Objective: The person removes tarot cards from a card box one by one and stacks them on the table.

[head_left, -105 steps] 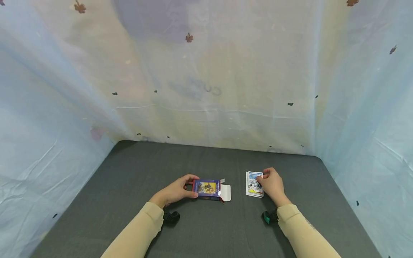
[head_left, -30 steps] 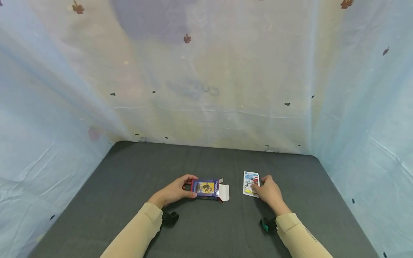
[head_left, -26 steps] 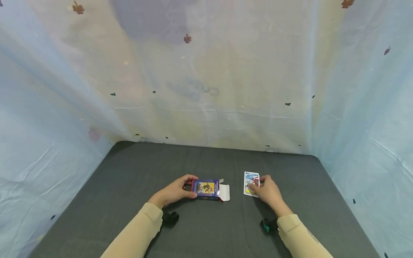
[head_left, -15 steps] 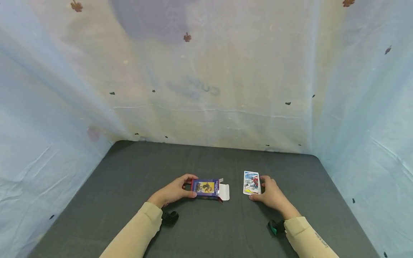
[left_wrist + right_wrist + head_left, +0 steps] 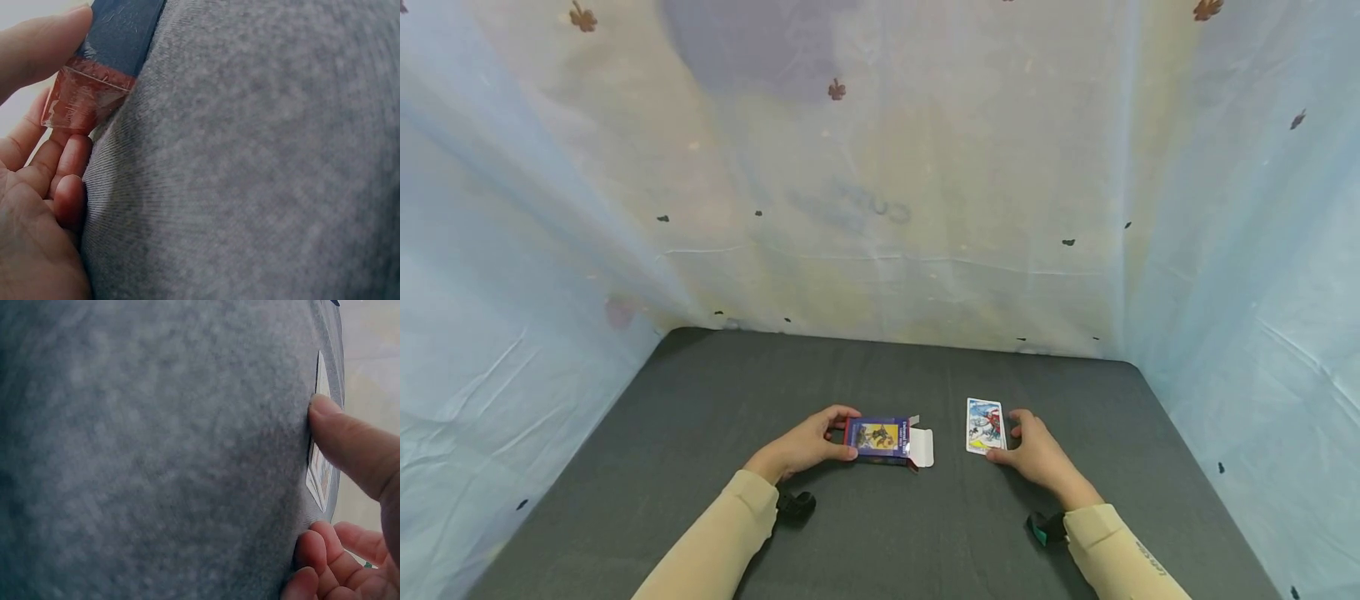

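A purple card box (image 5: pixel 877 437) with a yellow picture panel lies flat on the table, its white end flap (image 5: pixel 922 447) unfolded to the right. My left hand (image 5: pixel 805 442) grips the box's left end, thumb on the near side and fingers at the far side. In the left wrist view, that red end (image 5: pixel 87 94) sits between thumb and fingers. To the right lies a small stack of illustrated cards (image 5: pixel 985 423), face up, the lower ones barely showing. My right hand (image 5: pixel 1037 454) touches the stack's near right corner with the thumb; its bent fingers rest on the table beside the cards.
A dark grey cloth-covered table (image 5: pixel 880 533) lies under everything. Pale patterned curtains (image 5: pixel 880 208) rise at its back and on both sides. Black straps (image 5: pixel 796 507) hang below both wrists.
The top card's picture differs from 3.5 s ago. My right hand has slid off the cards' face to their near right corner, and the stack looks neater. The left hand and box stay put.
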The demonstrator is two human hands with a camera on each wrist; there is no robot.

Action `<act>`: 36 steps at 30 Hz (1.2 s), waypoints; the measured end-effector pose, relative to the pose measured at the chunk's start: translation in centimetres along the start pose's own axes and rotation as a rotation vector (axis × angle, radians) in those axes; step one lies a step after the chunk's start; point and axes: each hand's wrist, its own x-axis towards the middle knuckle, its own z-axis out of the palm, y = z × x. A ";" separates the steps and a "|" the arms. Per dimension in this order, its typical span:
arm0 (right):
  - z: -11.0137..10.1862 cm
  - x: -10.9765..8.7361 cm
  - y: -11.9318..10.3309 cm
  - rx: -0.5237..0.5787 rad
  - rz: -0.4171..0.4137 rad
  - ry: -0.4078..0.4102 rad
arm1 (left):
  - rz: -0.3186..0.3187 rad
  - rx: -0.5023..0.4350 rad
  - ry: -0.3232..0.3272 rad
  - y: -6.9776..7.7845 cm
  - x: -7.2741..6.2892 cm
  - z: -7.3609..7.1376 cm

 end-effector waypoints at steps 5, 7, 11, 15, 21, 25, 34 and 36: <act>-0.1 0.2 0.2 -0.013 0.004 0.006 | -0.001 0.007 -0.001 0.1 0.1 0.0; -0.1 0.2 0.1 -0.015 0.012 0.005 | 0.000 0.010 0.000 0.2 0.1 0.0; -0.2 0.2 0.2 -0.016 0.026 0.004 | -0.002 0.011 0.001 0.3 0.1 0.1; -0.2 0.2 0.3 -0.013 0.026 0.006 | 0.002 0.012 0.000 0.3 0.0 0.1; -0.1 0.1 0.2 0.012 0.012 0.022 | -0.005 0.010 0.001 0.2 0.0 0.1; 0.0 -0.1 -0.4 0.064 -0.024 0.057 | 0.002 0.012 0.000 0.1 0.1 0.0; 1.4 -0.3 -3.8 0.286 -0.093 0.094 | 0.000 0.019 0.002 0.1 -0.1 0.0; 2.2 -0.2 -4.6 0.343 -0.091 0.084 | 0.000 0.019 0.001 0.0 -0.1 0.0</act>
